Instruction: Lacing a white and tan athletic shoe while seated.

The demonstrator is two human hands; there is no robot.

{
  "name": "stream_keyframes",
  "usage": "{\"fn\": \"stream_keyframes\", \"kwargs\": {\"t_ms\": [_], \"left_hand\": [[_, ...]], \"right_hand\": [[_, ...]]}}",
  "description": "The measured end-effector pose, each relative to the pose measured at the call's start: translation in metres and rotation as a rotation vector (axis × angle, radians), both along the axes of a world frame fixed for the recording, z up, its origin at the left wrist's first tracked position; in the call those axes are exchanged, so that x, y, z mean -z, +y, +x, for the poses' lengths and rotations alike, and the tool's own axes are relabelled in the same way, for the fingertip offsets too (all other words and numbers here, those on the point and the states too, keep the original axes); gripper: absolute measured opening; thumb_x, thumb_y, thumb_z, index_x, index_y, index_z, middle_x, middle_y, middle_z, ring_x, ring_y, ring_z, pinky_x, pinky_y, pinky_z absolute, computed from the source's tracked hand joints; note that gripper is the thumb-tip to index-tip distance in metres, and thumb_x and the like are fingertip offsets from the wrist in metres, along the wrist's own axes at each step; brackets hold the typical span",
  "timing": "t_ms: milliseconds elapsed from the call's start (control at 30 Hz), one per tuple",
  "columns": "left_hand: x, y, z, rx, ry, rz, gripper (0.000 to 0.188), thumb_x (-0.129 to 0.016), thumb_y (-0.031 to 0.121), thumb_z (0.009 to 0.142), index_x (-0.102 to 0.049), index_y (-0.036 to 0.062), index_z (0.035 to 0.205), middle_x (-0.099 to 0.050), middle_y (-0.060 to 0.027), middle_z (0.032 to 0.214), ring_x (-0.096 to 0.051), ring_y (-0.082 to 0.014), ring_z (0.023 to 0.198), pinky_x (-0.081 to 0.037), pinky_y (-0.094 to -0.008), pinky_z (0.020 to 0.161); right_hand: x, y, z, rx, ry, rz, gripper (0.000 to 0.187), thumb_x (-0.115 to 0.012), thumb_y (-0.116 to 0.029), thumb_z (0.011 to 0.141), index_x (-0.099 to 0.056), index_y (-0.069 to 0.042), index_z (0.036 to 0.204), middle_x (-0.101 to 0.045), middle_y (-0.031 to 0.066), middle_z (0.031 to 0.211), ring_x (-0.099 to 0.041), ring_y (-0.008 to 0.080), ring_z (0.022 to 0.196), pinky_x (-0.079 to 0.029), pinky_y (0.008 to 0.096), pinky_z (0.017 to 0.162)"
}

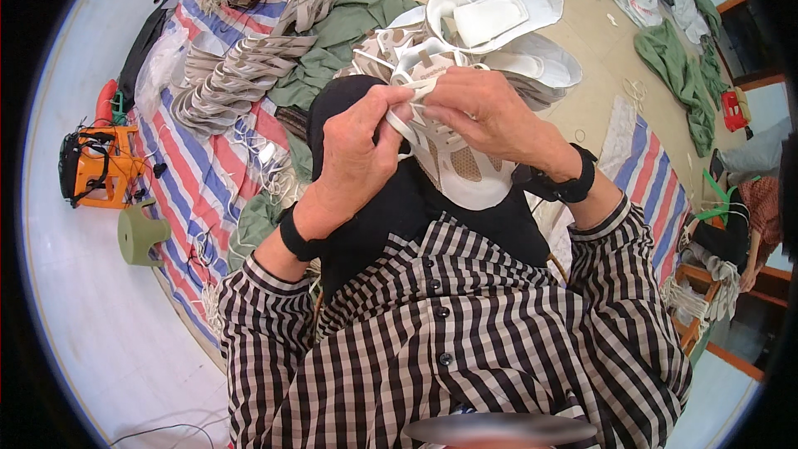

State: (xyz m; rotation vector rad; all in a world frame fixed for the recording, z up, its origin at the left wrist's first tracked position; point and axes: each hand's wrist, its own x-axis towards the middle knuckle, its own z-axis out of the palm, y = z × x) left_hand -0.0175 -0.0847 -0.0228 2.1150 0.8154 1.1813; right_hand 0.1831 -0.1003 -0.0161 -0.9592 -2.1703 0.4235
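White-and-tan material forms the shoe upper [474, 187], positioned in front of the seated person's torso, above the black fabric [378, 220] over the lap. The lap appears to serve as the bench, leaving both hands free for finer work; contact beneath the upper is hidden from me.

Orientation: the rounded toe points back toward the person's body and slightly to the person's right. The long axis runs outward from there, leaning a little left, to the tongue at the far end. This alignment likely presents the lacing area directly beneath the fingers.

A white lace [401, 122] crosses the near side of the left hand. Left hand [357, 150]: thumb and forefinger closed in a pinch on the lace. Right hand [495, 116]: thumb and fingers likewise pinched on lace, the fingertips just beside the left ones, over the upper. Close spacing probably gives control of a short length. Which fingertip carries the lace end cannot be told.

Beyond the upper, large white shoe pieces [536, 4] lie within forward reach, presumably for convenience. Outward and left, a fanned row of shoe pieces [237, 87] lies overlapped, an arrangement that would ease picking singly. Striped sheeting [191, 212] extends below the row, probably to keep work off the floor.
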Motion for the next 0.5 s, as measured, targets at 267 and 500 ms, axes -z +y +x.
{"fn": "stream_keyframes", "kwargs": {"t_ms": [267,500], "left_hand": [[0.000,0.007,-0.015,0.202,0.225,-0.139,0.010,-0.063,0.001,0.079,-0.062,-0.0010,0.089,-0.063,-0.0095,0.080,-0.059,-0.0171,0.070,-0.046,-0.0273,0.067],[0.013,0.054,-0.015,-0.073,0.214,-0.200,0.009,-0.058,0.004,0.080,-0.063,-0.0005,0.086,-0.062,-0.0098,0.073,-0.059,-0.0211,0.067,-0.048,-0.0307,0.062]], "right_hand": [[0.000,-0.004,0.004,-0.106,-0.164,-0.083,0.010,-0.064,-0.013,0.083,-0.063,-0.003,0.087,-0.058,0.0100,0.077,-0.058,0.0290,0.076,-0.046,0.0391,0.066],[0.009,0.015,-0.005,0.219,-0.171,0.136,0.011,-0.058,-0.011,0.084,-0.062,-0.004,0.092,-0.057,0.0111,0.086,-0.056,0.0288,0.085,-0.045,0.0407,0.075]]}}
